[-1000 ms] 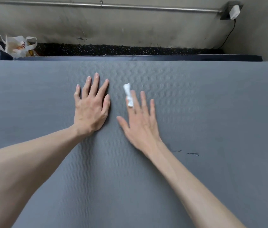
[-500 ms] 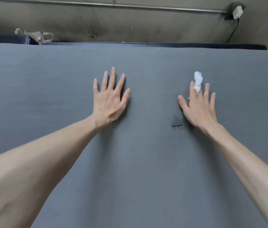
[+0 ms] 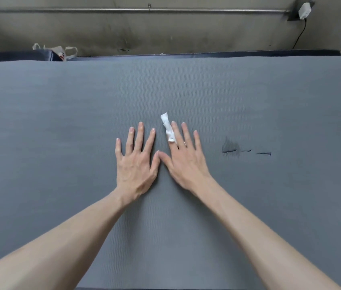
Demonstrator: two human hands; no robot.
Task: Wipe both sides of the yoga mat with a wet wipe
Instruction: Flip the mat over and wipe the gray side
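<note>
A grey yoga mat [image 3: 61, 122] lies flat and fills most of the view. My left hand [image 3: 136, 162] rests palm down on it near the centre, fingers straight and spread. My right hand [image 3: 183, 162] lies flat right beside it, the two thumbs almost touching. A crumpled white wet wipe [image 3: 168, 127] is pressed onto the mat under my right hand's fingers, its end sticking out past the index finger. Most of the wipe is hidden beneath the hand.
Small dark tears and a smudge [image 3: 231, 148] mark the mat right of my right hand. A dark blue mat [image 3: 207, 53] edges the far side. A white bag [image 3: 59, 51] sits at the back left, below a wall with a pipe [image 3: 123, 11] and a plugged charger [image 3: 304, 9].
My right hand has slid left across the mat with the wipe, back next to my left hand. The left hand stays planted on the mat; the view has shifted.
</note>
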